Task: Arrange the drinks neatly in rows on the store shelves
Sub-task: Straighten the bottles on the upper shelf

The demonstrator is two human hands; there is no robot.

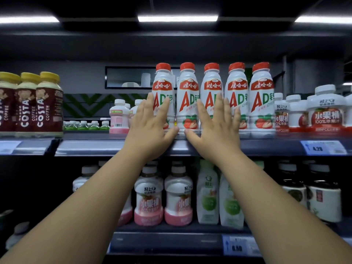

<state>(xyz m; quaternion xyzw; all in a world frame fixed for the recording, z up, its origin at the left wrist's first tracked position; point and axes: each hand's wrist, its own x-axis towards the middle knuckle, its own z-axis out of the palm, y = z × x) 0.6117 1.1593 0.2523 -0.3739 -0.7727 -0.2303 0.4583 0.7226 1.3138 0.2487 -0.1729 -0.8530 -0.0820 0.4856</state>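
Note:
Several white AD drink bottles [187, 96] with red caps stand upright in a row at the front of the upper shelf [266, 144]. My left hand [150, 126] lies flat, fingers apart, against the leftmost bottle [162, 80]. My right hand [217, 128] is spread flat across the third bottle [211, 80] and fourth bottle [236, 80]. Both thumbs rest near the base of the second bottle. Neither hand grips anything.
Costa coffee bottles [41, 103] with yellow caps stand at the left of the upper shelf. A pink bottle [119, 117] sits further back, and white-capped juice bottles [325, 109] stand at the right. The lower shelf [171, 241] holds pink, green and dark bottles.

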